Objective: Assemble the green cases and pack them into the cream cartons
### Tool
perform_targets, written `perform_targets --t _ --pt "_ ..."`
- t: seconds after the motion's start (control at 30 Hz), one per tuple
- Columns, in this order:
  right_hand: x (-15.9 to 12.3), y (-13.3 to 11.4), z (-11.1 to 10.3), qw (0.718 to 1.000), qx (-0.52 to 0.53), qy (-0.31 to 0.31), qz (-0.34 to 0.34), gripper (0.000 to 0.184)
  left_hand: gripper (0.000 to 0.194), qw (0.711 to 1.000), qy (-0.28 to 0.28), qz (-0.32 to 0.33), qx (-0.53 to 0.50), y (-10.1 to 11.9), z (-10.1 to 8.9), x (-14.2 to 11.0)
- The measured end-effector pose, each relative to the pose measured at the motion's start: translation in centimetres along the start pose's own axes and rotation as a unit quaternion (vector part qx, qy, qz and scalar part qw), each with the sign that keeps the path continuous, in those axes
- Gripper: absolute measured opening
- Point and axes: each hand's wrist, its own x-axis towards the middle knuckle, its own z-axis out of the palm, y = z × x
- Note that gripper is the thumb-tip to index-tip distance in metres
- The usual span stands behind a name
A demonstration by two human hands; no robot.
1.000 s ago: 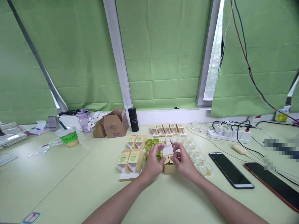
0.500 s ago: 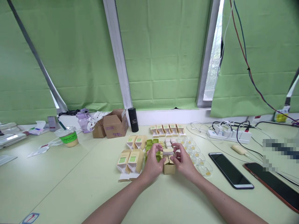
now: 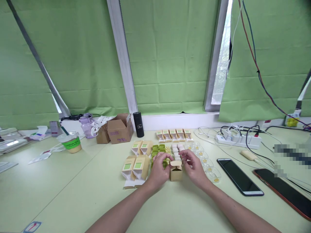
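Bright, even, fairly cool light; daylight glares through the window gap (image 3: 220, 71) at right, its panes washed pale, while backlight gives the green blinds (image 3: 170, 58) a soft glow, darker toward the top right corner. Shadows on the pale tabletop (image 3: 80, 191) are faint and soft, with small reflections on the phone screen (image 3: 239, 174). Wide-angle stretch tilts the window frames, fine print on the small boxes (image 3: 138, 165) is too small to read, and a pixelated patch covers part of the right side.
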Motion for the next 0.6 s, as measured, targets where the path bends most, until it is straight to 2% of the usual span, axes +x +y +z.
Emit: perform_targets --t 0.2,0.37,0.5,0.6 --pt "-0.1 -1.3 -1.0 0.991 -0.069 -0.043 -0.103 0.006 0.018 1.0 0.001 0.027 -0.005 -0.3 -0.1 0.1" --pt "-0.1 -0.9 -1.1 0.986 -0.096 -0.059 -0.121 0.001 0.022 0.995 -0.02 0.093 -0.01 -0.1 -1.3 0.2" --pt "-0.2 -0.6 -1.3 0.981 -0.111 -0.072 -0.14 0.005 0.014 0.986 -0.045 0.156 0.046 0.4 -2.5 0.2" --pt "-0.2 -0.7 -1.4 0.978 -0.122 -0.08 -0.149 0.007 0.011 0.98 -0.064 0.17 0.085 0.6 -2.8 0.1"
